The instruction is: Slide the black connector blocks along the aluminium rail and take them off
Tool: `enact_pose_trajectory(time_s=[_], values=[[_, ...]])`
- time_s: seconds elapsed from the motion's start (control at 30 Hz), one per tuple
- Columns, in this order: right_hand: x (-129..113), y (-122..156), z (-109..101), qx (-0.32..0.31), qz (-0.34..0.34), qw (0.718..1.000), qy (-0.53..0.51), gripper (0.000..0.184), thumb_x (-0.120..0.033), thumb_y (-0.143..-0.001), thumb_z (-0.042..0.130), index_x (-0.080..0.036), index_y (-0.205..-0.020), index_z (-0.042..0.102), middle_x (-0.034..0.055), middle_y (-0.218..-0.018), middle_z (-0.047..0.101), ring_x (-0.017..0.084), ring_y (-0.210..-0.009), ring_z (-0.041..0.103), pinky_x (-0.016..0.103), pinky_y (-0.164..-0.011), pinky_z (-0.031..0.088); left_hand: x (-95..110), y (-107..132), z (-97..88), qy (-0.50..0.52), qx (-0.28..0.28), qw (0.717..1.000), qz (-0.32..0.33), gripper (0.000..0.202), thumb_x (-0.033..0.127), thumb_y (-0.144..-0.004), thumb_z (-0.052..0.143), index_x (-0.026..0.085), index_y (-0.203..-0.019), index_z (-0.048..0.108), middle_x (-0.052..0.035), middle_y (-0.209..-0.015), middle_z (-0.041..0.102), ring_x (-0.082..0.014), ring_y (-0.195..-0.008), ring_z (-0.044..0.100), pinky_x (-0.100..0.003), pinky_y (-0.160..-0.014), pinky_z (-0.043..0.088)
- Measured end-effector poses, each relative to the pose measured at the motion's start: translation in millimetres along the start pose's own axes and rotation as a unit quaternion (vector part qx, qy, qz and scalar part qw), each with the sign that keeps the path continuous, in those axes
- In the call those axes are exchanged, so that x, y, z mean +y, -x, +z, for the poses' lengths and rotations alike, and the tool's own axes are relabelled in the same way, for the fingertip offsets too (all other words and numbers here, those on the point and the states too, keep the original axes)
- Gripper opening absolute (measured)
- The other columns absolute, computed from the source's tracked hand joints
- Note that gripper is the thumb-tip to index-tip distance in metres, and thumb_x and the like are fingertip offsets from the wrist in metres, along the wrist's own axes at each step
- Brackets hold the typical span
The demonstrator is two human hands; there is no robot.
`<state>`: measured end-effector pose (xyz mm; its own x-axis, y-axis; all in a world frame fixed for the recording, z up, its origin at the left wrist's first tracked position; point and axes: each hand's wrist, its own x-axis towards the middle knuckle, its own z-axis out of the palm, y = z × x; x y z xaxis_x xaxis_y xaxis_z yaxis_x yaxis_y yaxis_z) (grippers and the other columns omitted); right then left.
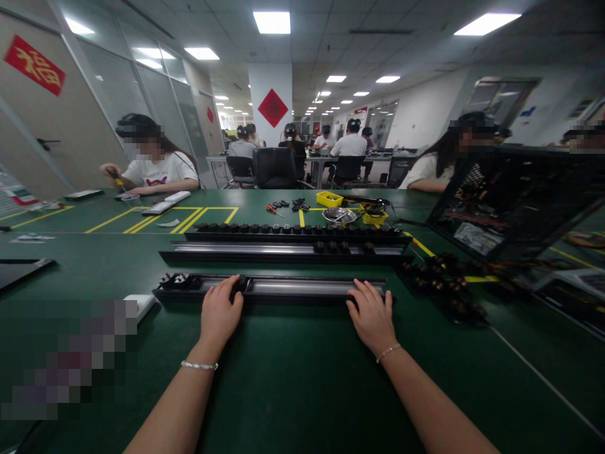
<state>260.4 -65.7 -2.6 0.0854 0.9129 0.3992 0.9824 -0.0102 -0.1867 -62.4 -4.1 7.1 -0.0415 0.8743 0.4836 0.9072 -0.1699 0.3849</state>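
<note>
Lying across the green table in front of me is a long black channel (293,288) with a bare, shiny metal inside. My left hand (220,310) is over its left part, thumb and index finger closed about a small black socket module (242,283). More socket modules (176,280) sit in the channel's left end. At the right end, my right hand (372,315) grips the channel, thumb at the near wall and fingers bent over it. My fingertips are partly hidden inside the channel.
Behind lie a partly filled channel (236,250) and one lined with modules (283,230). Loose black modules (439,284) are heaped at right, near an open computer case (496,202). A metal bowl (339,216) and yellow tray (329,199) stand farther back. People sit across the table.
</note>
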Motion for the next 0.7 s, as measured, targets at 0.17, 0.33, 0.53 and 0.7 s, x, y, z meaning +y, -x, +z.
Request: enact_pose_trajectory(time_s=[0.17,0.33,0.53,0.7], values=[[0.6,0.0,0.6,0.002,-0.002,1.0,-0.002,0.031,-0.032,-0.088,0.034,-0.024,-0.102,0.06,0.0075,-0.132,0.05,0.026,-0.127,0.035,0.062,-0.102,0.012,0.2,0.3,1.5,0.006,-0.012,0.999,0.031,0.041,0.025,-0.08,0.042,0.019,-0.119,0.054,-0.0067,-0.118,0.06,-0.0212,-0.113,0.051,-0.039,-0.103,0.032],[0.6,-0.2,-0.1,-0.005,0.0,1.0,0.0,0.031,-0.032,-0.088,0.033,-0.024,-0.102,0.06,0.0073,-0.132,0.05,0.025,-0.127,0.034,0.062,-0.103,0.012,1.9,0.4,1.3,0.009,-0.011,0.999,0.044,0.042,0.025,-0.079,0.042,0.018,-0.119,0.054,-0.0075,-0.117,0.06,-0.0214,-0.112,0.052,-0.037,-0.102,0.035],[0.4,-0.5,0.0,-0.011,0.006,1.0,-0.006,0.032,-0.033,-0.089,0.032,-0.023,-0.103,0.059,0.0063,-0.133,0.049,0.025,-0.128,0.033,0.062,-0.103,0.01,4.1,1.4,0.8,0.008,-0.021,0.999,0.041,0.042,0.025,-0.079,0.044,0.02,-0.12,0.054,-0.0067,-0.119,0.06,-0.0213,-0.113,0.051,-0.039,-0.103,0.032],[0.5,-0.6,-0.7,-0.013,0.005,1.0,-0.005,0.033,-0.033,-0.089,0.031,-0.023,-0.103,0.059,0.0071,-0.133,0.049,0.026,-0.128,0.033,0.062,-0.103,0.011,6.0,2.2,1.2,0.004,-0.029,0.999,0.043,0.043,0.025,-0.079,0.045,0.02,-0.122,0.052,-0.0068,-0.12,0.059,-0.0216,-0.115,0.05,-0.04,-0.104,0.031]])
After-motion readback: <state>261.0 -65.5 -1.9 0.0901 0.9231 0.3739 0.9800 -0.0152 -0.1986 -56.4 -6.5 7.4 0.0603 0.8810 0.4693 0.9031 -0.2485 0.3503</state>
